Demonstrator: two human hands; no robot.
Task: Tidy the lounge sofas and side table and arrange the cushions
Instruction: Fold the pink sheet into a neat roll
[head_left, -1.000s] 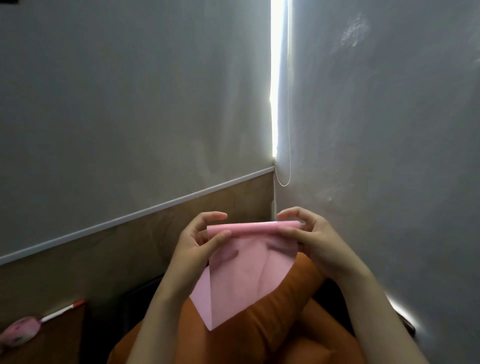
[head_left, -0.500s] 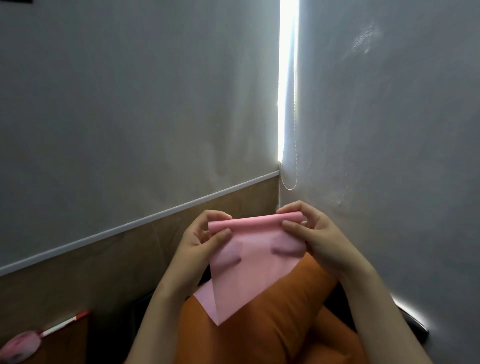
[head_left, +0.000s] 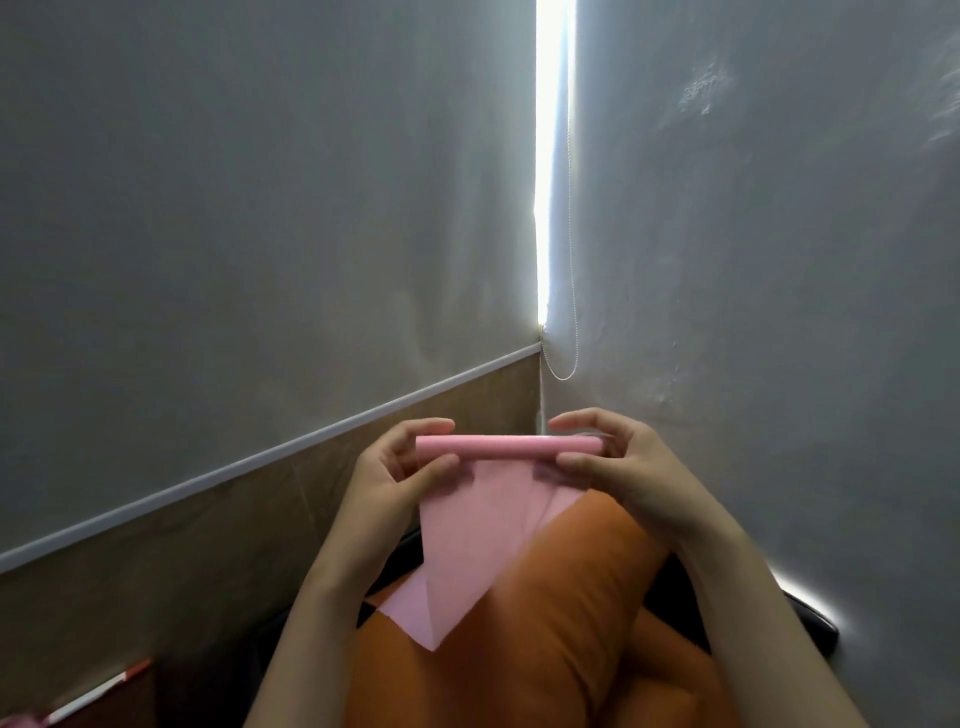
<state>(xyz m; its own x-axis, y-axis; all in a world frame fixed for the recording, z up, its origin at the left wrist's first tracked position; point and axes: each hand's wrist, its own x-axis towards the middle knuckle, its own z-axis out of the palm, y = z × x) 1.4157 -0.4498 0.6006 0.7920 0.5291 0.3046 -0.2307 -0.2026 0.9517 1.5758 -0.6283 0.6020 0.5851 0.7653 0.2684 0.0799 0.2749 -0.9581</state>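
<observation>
The rolled top edge of the pink paper sheet (head_left: 483, 525) has tightened into a rounder tube than half a second ago, with both hands at much the same height. The left hand (head_left: 384, 478) pinches the tube's left end, thumb on the near side and curled fingers behind. The right hand (head_left: 623, 467) pinches the right end the same way, its forefinger arched over the top. The sheet spans the gap between the two hands, and its unrolled part hangs below them to a pointed corner. That corner lies in front of an orange cushion (head_left: 545, 623), which sits beneath the forearms in a room corner. Behind the hands, a bead cord (head_left: 571, 291) hangs beside a bright strip of daylight (head_left: 550, 156). A red-and-white pen (head_left: 104, 691) lies at lower left, below the wood wall panel (head_left: 208, 545).
</observation>
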